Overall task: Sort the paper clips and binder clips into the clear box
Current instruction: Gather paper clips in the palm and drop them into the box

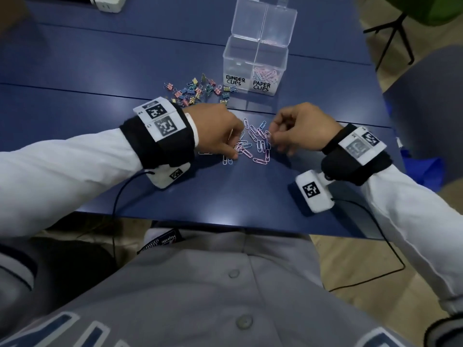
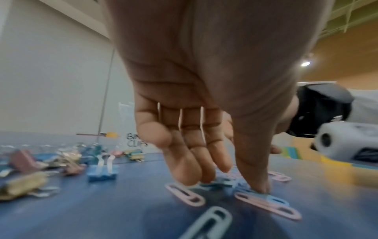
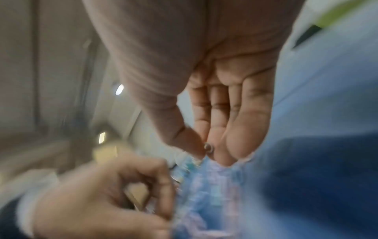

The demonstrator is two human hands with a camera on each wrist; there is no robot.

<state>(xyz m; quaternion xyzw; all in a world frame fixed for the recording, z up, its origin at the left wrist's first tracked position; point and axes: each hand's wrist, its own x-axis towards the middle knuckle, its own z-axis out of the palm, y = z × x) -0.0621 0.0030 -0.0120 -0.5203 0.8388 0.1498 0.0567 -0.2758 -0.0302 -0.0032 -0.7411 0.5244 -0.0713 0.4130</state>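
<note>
Pastel paper clips (image 1: 255, 142) lie flat, scattered on my counter (image 1: 100, 71); coloured binder clips (image 1: 198, 90) heap beside the clear box (image 1: 255, 66) (lid up), whose right compartment holds paper clips.

A dark blue table (image 1: 75, 58) lies under the hands; beyond them stands a pale wall (image 2: 51, 72).

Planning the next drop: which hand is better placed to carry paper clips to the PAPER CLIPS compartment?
Probably the right hand. It seems to pinch a paper clip already, and the PAPER CLIPS compartment is the right half of the clear box. The left hand is gathering clips on the table.
</note>
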